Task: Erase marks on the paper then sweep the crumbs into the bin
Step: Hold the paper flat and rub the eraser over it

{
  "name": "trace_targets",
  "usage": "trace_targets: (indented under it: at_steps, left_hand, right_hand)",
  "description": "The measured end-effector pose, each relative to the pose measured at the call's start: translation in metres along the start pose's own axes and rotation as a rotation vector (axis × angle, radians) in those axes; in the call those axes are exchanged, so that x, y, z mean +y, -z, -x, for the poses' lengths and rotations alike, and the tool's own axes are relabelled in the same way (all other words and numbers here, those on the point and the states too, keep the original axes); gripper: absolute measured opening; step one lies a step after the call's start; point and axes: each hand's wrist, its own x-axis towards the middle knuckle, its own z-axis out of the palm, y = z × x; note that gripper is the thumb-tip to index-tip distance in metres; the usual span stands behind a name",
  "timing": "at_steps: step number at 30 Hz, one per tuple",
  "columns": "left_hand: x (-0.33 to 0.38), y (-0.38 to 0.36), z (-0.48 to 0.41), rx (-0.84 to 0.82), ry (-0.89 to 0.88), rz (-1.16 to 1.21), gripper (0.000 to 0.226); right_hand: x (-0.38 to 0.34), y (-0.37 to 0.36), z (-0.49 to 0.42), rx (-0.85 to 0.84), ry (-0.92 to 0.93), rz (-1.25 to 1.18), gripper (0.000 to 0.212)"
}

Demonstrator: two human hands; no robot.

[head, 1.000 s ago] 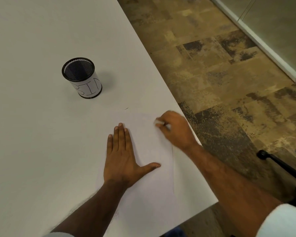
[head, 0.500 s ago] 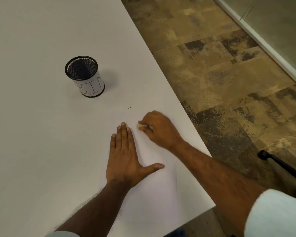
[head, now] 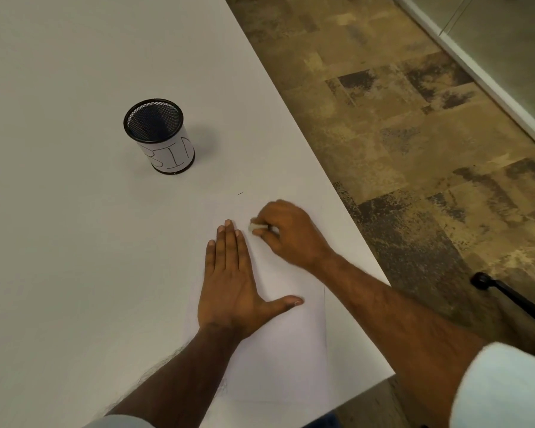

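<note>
Here, the right hand (head: 286,231) pinches a small white eraser (head: 255,226) against the paper (head: 278,350) while the left hand (head: 232,285) lies flat on it, fingers spread open.

The eraser tip sits just beside the left fingertips; most of it is hidden inside the right hand's grip. The sheet is hard to tell from the white table (head: 74,242): only faint edges show to the right of the right wrist and below the left forearm. No marks or crumbs can be made out. Beyond the left hand, well apart, stands the black mesh bin (head: 159,137), upright, labelled "BIN". A white sleeve (head: 507,387) is cut off at the corner.
</note>
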Motion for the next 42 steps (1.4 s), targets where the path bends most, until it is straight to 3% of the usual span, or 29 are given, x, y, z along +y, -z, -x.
trace_targets:
  at_steps: [5,8,12,14,19,24,31,35,42]
  left_hand:
    - [0.003,0.001,0.001,-0.016,0.024,-0.003,0.141]
    - [0.003,0.002,0.001,-0.004,0.025,0.003,0.14]
    - [0.002,0.002,0.0,0.01,0.008,-0.009,0.141]
    - [0.002,0.002,0.0,0.009,0.009,-0.001,0.14]
    - [0.002,0.004,0.0,-0.026,0.03,-0.017,0.142]
    - [0.005,0.005,0.0,-0.015,0.021,-0.058,0.141]
    - [0.003,0.001,0.0,0.005,-0.007,-0.108,0.132]
    - [0.003,0.001,0.0,-0.025,0.001,-0.104,0.138]
    - [0.005,0.003,0.0,-0.025,0.011,-0.114,0.14]
  right_hand:
    - [0.015,0.007,-0.051,0.089,-0.031,0.078,0.009]
    - [0.015,0.018,-0.05,0.158,-0.098,-0.008,0.01]
    - [-0.005,0.005,-0.014,-0.037,0.022,-0.031,0.01]
    - [-0.008,-0.006,-0.006,-0.047,0.048,0.004,0.01]
    - [0.01,-0.002,-0.042,0.145,-0.032,0.129,0.007]
    - [0.015,0.04,-0.027,0.348,-0.238,-0.071,0.005]
    - [-0.02,0.026,0.083,-0.07,-0.063,-0.005,0.01]
    - [0.0,0.026,0.064,0.062,-0.047,0.105,0.009]
    - [0.037,0.046,0.003,0.228,-0.18,0.138,0.005]
